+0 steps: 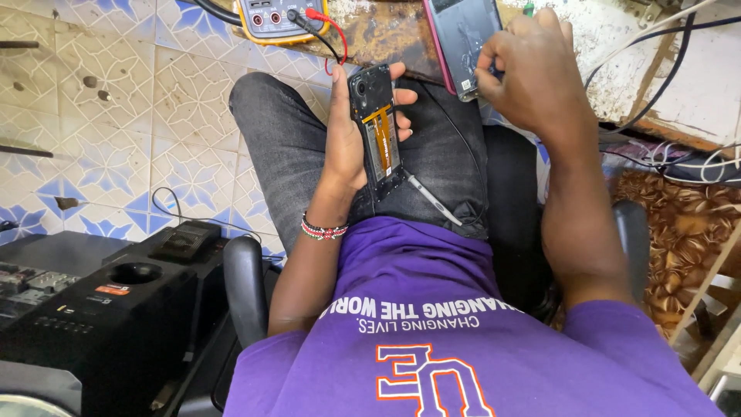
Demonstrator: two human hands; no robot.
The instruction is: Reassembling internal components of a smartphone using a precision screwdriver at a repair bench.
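The left hand [347,147] has its grip wrapped around an opened black phone with an orange flex ribbon [378,131], held over the lap. It looks light, rigid and fragile inside, so the edges seem safest. The right hand [532,69] is closed on a pink-edged dark phone panel [463,38] at the worn brown surface [386,38] edge.

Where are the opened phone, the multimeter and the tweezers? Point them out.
opened phone [378,131], head view, on its orange flex cable.
multimeter [270,17], head view, on its grey face.
tweezers [434,199], head view, mid-shaft, lying on the lap.
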